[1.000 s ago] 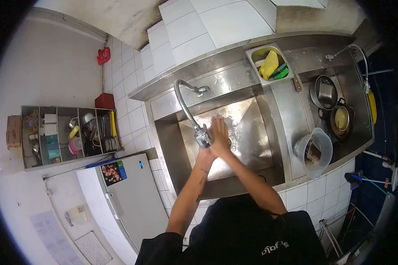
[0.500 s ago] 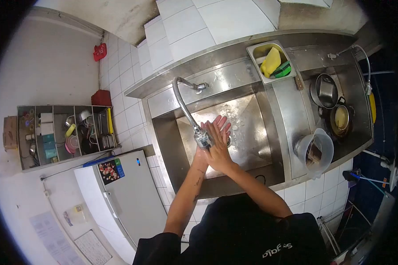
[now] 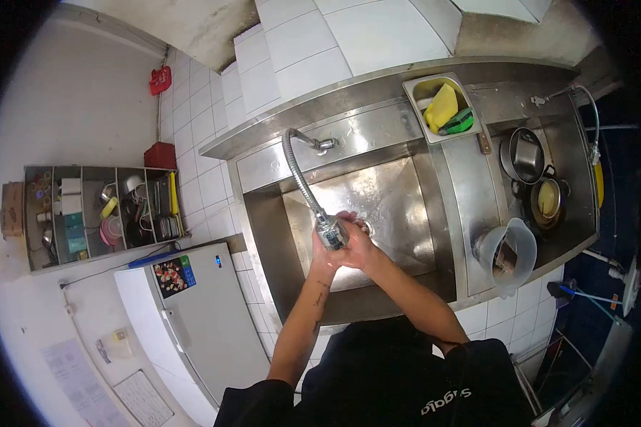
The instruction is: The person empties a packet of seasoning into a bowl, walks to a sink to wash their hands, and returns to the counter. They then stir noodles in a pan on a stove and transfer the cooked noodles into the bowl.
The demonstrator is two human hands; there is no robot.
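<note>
We see the steel table [image 3: 470,192] running across the view, with tiled wall behind it. On our left stands a white appliance [image 3: 224,320] with a food picture on its top, and beyond it a divided shelf [image 3: 100,168] packed with kitchenware. Set into the table right in front of us is the wide sink [image 3: 406,206], its floor wet and shining. Farther to our right, the second sink [image 3: 584,192] holds a pot [image 3: 507,158] and, nearer us, a dark pan [image 3: 557,217] with a pale dish [image 3: 548,198] inside. A translucent tub [image 3: 523,249] sits at that sink's near left side, something brown inside it.

At the back of the table, between the sinks, a metal container [image 3: 418,87] holds a yellow item [image 3: 443,105] and a green item [image 3: 456,122]; a knife handle [image 3: 485,144] shows just beside it.

The flexible faucet [image 3: 297,171] arches over the wide sink, its head [image 3: 332,233] hanging directly over our hands and hiding part of them. Our left hand [image 3: 321,250] and right hand [image 3: 361,249] are together, wet, pressed against each other around and beneath the faucet head. We cannot tell whether they touch it, or how far the fingers are curled.
</note>
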